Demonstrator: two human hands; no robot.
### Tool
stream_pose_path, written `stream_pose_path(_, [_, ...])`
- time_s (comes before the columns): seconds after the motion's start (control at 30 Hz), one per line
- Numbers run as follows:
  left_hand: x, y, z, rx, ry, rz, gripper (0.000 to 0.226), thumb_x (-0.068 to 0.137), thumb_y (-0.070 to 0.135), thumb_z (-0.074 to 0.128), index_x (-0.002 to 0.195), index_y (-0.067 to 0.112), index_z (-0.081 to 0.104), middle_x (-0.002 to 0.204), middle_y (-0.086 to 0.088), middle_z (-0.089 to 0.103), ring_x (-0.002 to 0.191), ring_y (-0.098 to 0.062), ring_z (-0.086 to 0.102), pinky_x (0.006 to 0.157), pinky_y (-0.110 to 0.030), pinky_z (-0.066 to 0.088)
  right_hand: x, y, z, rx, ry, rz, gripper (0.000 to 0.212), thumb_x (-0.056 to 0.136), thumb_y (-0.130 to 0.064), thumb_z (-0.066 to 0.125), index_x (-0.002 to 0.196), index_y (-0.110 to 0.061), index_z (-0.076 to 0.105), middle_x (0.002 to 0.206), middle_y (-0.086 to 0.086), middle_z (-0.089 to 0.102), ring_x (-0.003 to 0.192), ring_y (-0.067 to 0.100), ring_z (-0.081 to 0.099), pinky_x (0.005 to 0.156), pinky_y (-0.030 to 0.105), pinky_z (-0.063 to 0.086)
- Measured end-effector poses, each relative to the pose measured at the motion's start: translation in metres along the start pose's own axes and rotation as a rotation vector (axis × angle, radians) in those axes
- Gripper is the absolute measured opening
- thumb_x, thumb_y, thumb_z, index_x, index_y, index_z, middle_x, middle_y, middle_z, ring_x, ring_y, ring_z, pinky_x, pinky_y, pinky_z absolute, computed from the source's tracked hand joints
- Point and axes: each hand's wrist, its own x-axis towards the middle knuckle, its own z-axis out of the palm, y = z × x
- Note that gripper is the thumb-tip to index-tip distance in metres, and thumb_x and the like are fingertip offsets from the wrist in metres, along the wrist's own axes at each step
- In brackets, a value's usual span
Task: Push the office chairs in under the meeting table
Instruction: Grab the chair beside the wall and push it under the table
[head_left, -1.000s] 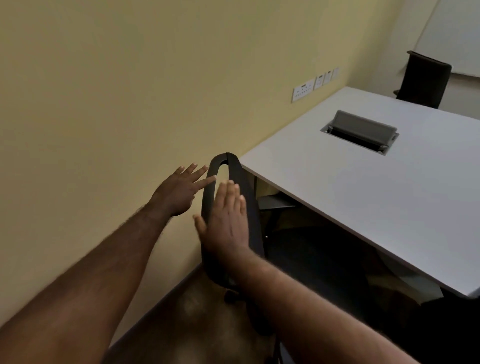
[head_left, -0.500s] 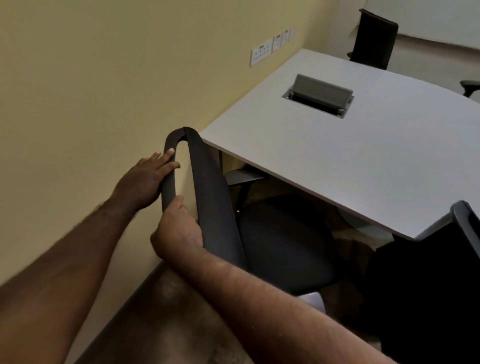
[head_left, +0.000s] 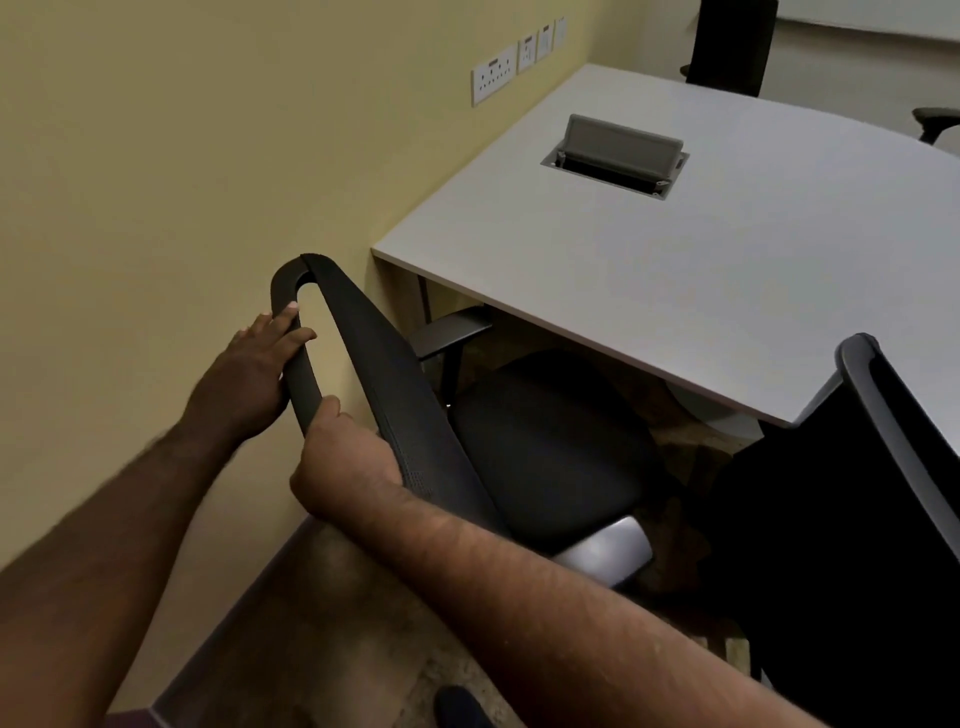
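Observation:
A black office chair (head_left: 540, 447) stands at the near corner of the white meeting table (head_left: 727, 270), its seat partly under the tabletop and its backrest top (head_left: 363, 332) towards me. My left hand (head_left: 249, 379) grips the rear frame of the backrest close to the wall. My right hand (head_left: 348, 462) is closed on the backrest's upper edge just below it. A second black chair (head_left: 857, 519) stands at the right, its back against the table edge.
A yellow wall (head_left: 182, 182) with sockets (head_left: 493, 78) runs close along the left. An open grey cable box (head_left: 618, 150) is set into the tabletop. Another dark chair (head_left: 727, 47) stands at the table's far end, and an armrest (head_left: 935, 119) shows far right.
Both hands went from flat and open near the backrest to gripping it. The view has shifted so the chair's seat and the second chair on the right show.

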Motion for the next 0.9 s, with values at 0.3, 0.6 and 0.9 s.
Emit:
stream_pose_path(0.3, [-0.055,0.058,-0.007,0.013,0.003,-0.074,0.051,0.087,0.0,0.055,0.135,0.014,0.049,0.157,-0.008,0.027,0.144,-0.035,0.016,0.113,-0.053,0.021,-0.056,0.041,-0.014,-0.139,0.035,-0.068,0.024,0.09,-0.014,0.055,0.112,-0.012,0.046,0.076,0.003,0.057,0.061,0.02,0.06,0.053,0.037,0.054])
stream_pose_path(0.6, [-0.096,0.101,0.011,-0.058,0.141,-0.066,0.042,0.081,-0.001,0.064,0.121,0.007,0.055,0.147,-0.013,0.043,0.142,-0.038,0.022,0.111,-0.056,0.026,-0.11,0.079,-0.047,-0.216,0.034,-0.12,0.017,0.095,-0.031,0.053,0.103,-0.016,0.055,0.075,0.0,0.059,0.058,0.016,0.061,0.056,0.037,0.058])
stream_pose_path(0.9, [-0.089,0.122,0.009,0.043,0.19,0.241,0.012,0.079,0.016,0.058,0.083,0.005,0.059,0.08,-0.014,0.058,0.08,-0.034,0.052,0.078,-0.049,0.048,-0.143,0.122,-0.068,-0.419,0.164,-0.148,0.017,0.099,-0.031,0.045,0.094,-0.017,0.052,0.066,-0.004,0.049,0.05,0.011,0.044,0.041,0.029,0.027])
